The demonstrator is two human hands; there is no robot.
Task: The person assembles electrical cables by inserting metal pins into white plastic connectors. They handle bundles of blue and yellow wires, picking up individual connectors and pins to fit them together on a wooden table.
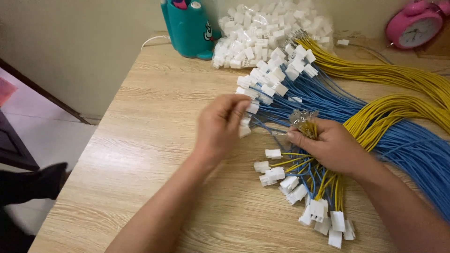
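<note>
- Wooden table [154, 140]: blue wire bundle [328, 100] at 2 o'clock.
- Right hand [330, 145], at 3 o'clock: palm down, fingers clenched around yellow wire ends [305, 122].
- Left hand [220, 124], centre: fingertips pinching a white connector [244, 127].

The bench [154, 136] is light wood with wavy brown lines in it. It stands right up against a plain, pale wall [84, 42]. The wall is a soft cream colour and has no pictures on it. Down on the left is the floor [42, 136], which looks pale and smooth. A dark strip [42, 91] runs slanted along the bottom of the wall. Something dark [28, 185] sits low at the left edge. The light is soft and even.
</note>
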